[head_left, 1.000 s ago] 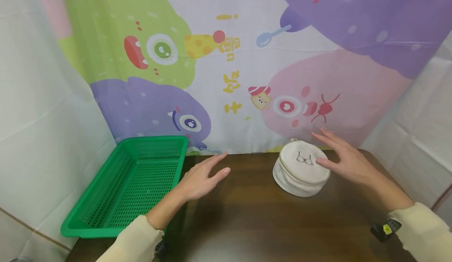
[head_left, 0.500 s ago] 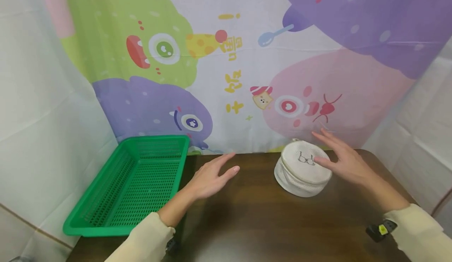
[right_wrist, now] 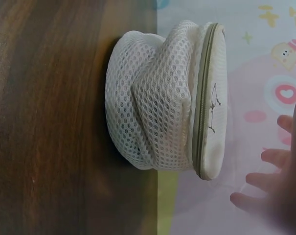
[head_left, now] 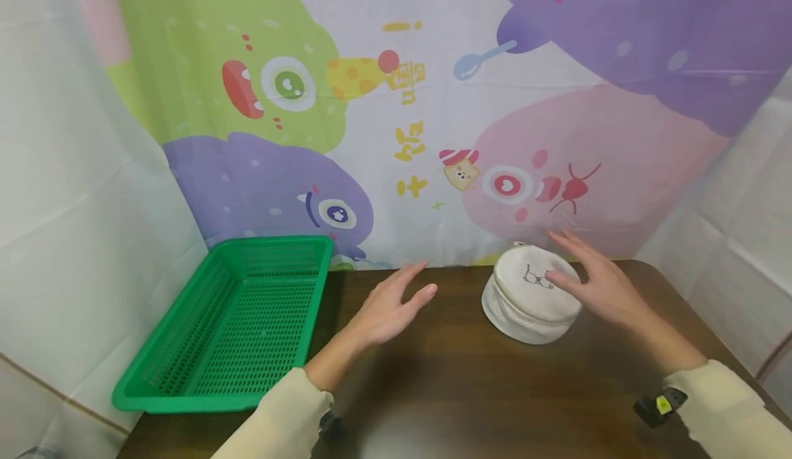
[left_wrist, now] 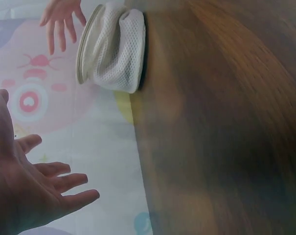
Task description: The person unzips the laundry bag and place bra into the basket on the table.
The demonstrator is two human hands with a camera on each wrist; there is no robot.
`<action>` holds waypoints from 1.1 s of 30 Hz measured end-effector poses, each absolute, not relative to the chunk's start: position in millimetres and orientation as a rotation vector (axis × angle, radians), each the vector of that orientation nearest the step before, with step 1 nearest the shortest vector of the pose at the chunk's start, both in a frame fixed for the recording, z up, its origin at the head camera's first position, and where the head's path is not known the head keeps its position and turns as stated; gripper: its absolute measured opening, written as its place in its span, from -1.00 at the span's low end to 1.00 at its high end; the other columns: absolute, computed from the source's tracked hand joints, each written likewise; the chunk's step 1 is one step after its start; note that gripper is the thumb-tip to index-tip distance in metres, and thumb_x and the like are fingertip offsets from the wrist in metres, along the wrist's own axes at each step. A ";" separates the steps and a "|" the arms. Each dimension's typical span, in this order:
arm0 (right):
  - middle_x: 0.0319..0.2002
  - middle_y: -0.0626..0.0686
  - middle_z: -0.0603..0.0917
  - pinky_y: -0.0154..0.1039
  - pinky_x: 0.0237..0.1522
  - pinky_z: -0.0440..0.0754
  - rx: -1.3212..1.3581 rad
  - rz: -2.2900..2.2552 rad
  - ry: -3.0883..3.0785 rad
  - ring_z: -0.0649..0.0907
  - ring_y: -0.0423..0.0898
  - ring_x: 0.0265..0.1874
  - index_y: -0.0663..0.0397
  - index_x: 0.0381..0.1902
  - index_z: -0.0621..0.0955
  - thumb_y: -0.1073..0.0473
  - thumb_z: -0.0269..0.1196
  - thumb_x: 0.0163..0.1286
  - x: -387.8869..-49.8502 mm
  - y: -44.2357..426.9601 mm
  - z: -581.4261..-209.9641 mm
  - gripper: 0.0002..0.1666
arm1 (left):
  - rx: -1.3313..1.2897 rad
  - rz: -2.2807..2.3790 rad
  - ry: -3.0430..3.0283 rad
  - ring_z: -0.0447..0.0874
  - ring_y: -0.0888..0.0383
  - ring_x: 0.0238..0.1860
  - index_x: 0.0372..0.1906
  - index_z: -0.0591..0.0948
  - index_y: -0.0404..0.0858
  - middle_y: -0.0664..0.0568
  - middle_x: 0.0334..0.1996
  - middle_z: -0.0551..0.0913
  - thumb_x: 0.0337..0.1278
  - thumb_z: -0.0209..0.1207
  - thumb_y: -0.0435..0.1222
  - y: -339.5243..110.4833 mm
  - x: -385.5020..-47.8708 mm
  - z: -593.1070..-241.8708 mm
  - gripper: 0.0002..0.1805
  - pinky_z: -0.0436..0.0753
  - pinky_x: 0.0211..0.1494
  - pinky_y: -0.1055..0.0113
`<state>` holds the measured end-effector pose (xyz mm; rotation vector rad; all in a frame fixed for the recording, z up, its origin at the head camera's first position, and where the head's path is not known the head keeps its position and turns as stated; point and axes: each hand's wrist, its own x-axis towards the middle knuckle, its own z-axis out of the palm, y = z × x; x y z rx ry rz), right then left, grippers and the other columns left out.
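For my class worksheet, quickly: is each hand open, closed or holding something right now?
Left hand: open, holding nothing.
Right hand: open, holding nothing, near the white mesh bag.

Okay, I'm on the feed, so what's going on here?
A person reaches bare-handed over a dark brown wooden table, gripping nothing. The right hand, fingers spread, hovers by the round white mesh bag with a zippered lid, apparently without touching it. The left hand hangs in the air between that bag and the green perforated plastic basket.

Gap between basket (head_left: 192, 404) and pouch (head_left: 524, 302)
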<state>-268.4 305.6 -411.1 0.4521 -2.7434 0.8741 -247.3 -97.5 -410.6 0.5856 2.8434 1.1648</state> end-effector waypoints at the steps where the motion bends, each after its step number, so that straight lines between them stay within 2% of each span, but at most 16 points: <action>1: 0.83 0.28 0.21 0.82 0.45 0.25 0.446 0.878 -2.743 0.27 0.52 0.75 -0.20 0.81 0.30 -0.23 0.38 0.59 -268.9 305.3 -411.8 -0.02 | 0.593 1.178 2.839 0.21 -0.16 0.85 0.78 0.37 0.05 -0.07 0.79 0.35 0.71 0.06 0.22 -95.5 -248.2 -411.2 -0.25 0.24 0.86 -0.31; 15: 0.81 0.33 0.23 0.76 0.54 0.21 0.345 0.901 -2.760 0.28 0.54 0.74 -0.18 0.82 0.30 -0.28 0.33 0.63 -272.4 300.0 -419.4 -0.04 | 0.637 1.332 2.790 0.39 -0.12 0.77 0.76 0.40 0.00 -0.02 0.74 0.45 0.75 0.09 0.13 -78.0 -258.4 -419.1 -0.31 0.37 0.83 -0.17; 24: 0.78 0.33 0.30 0.72 0.56 0.23 0.313 0.909 -2.728 0.30 0.52 0.73 -0.16 0.81 0.32 -0.28 0.31 0.64 -272.1 298.5 -424.4 -0.06 | 0.631 1.379 2.757 0.39 -0.14 0.77 0.76 0.39 0.00 -0.05 0.74 0.45 0.75 0.09 0.12 -69.8 -266.8 -427.8 -0.31 0.38 0.82 -0.17; 33: 0.80 0.35 0.24 0.74 0.56 0.22 0.281 0.943 -2.730 0.27 0.53 0.75 -0.13 0.81 0.30 -0.29 0.27 0.68 -274.0 297.9 -430.1 -0.08 | 0.638 1.419 2.730 0.39 -0.13 0.77 0.76 0.40 0.01 -0.04 0.74 0.45 0.74 0.09 0.11 -57.7 -267.8 -432.8 -0.31 0.39 0.82 -0.16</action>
